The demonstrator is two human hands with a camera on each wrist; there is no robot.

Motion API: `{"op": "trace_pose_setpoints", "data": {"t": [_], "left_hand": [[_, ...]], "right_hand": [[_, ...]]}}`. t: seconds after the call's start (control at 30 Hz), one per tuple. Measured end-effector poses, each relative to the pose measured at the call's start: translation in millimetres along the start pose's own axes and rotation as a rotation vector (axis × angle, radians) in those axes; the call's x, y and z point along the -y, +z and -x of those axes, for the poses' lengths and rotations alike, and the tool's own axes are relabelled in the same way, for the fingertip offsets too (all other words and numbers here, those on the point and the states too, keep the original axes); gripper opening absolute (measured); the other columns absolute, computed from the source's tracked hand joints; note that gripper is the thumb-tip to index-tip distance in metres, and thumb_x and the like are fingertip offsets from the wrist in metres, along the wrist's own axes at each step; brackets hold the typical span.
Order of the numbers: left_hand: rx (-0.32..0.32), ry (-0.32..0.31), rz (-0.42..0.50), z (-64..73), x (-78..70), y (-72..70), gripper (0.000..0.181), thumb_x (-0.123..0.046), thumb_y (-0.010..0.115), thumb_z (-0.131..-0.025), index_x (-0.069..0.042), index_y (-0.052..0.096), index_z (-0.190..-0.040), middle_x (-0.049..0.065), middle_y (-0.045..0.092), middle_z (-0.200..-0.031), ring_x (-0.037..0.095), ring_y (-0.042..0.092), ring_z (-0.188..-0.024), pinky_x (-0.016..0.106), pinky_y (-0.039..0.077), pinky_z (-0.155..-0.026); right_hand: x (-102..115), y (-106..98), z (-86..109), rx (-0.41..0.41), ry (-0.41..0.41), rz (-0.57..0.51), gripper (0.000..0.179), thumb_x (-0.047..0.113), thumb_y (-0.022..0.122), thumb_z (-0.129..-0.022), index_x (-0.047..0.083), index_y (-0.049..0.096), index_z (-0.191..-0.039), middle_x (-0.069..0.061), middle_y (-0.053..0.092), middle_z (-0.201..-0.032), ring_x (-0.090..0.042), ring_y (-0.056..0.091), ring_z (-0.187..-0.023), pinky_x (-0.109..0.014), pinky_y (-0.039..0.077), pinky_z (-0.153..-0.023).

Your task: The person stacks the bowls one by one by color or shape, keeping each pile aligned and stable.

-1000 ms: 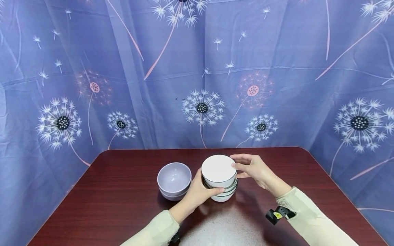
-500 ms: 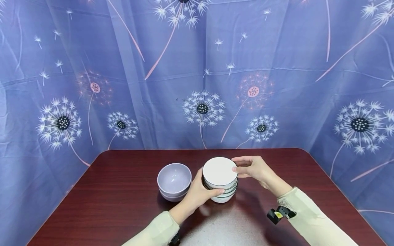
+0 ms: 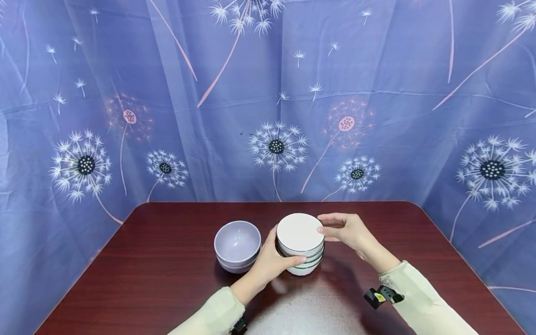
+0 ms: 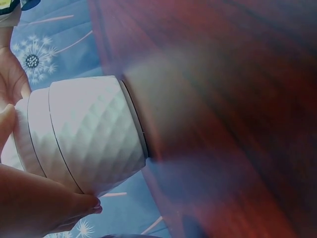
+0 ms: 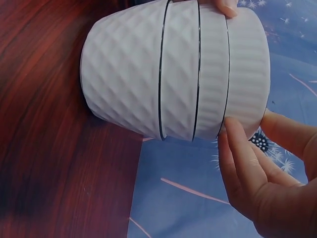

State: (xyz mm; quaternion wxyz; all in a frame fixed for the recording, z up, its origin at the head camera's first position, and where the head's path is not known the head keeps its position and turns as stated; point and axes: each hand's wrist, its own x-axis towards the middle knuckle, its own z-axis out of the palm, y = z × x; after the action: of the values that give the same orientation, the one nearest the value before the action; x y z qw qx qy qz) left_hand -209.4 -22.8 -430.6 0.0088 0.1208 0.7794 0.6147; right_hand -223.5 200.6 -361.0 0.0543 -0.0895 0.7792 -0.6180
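Note:
A stack of several white bowls [image 3: 305,269] with dark rims stands on the table, right of centre. Diamond texture covers the lower bowls' sides, and ribs mark those higher up. My left hand [image 3: 270,260] curls round the stack from the left, thumb across the front; its other fingers are mostly hidden behind. At the upper right, my right hand [image 3: 345,232] pinches the top white bowl [image 5: 250,64], its thumb at the bowl's edge and its fingers against the side. Left of the stack stand two nested lavender bowls [image 3: 237,243], touched by neither hand.
The dark red wooden table [image 3: 167,260] carries both stacks and has rounded far corners. A blue curtain [image 3: 226,153] with dandelion prints hangs behind the table and along its sides. Black wrist cameras [image 3: 383,295] are strapped over the pale sleeves.
The top white bowl has come down slightly and shifted a little right, with my right hand following it. My left hand has hardly moved. The lavender bowls stay put.

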Motion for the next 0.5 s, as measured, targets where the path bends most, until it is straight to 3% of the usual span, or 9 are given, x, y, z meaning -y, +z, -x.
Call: {"op": "trace_pose_setpoints", "data": {"t": [0.23,0.5], "left_hand": [[0.018,-0.013,0.027,-0.2,-4.9,-3.4,0.104,-0.024,0.090,-0.065,-0.017,0.030,-0.149,0.009,0.047,-0.141,0.027,0.042,-0.129,0.050,0.031,-0.107],[0.161,-0.041,0.047,-7.7,-20.6,-17.3,0.111,-0.015,0.086,-0.069,0.000,0.014,-0.152,0.021,0.032,-0.150,0.032,0.033,-0.138,0.049,0.024,-0.112]], "right_hand": [[-2.7,-0.9,1.7,0.005,-0.047,0.003,0.046,0.005,0.067,-0.089,-0.012,0.051,-0.129,-0.031,0.058,-0.119,-0.020,0.066,-0.095,-0.038,0.056,-0.079],[-5.9,-5.5,6.1,-0.002,-0.066,-0.010,0.043,0.001,0.063,-0.090,-0.012,0.050,-0.129,-0.031,0.057,-0.121,-0.014,0.065,-0.096,-0.041,0.054,-0.083]]}}
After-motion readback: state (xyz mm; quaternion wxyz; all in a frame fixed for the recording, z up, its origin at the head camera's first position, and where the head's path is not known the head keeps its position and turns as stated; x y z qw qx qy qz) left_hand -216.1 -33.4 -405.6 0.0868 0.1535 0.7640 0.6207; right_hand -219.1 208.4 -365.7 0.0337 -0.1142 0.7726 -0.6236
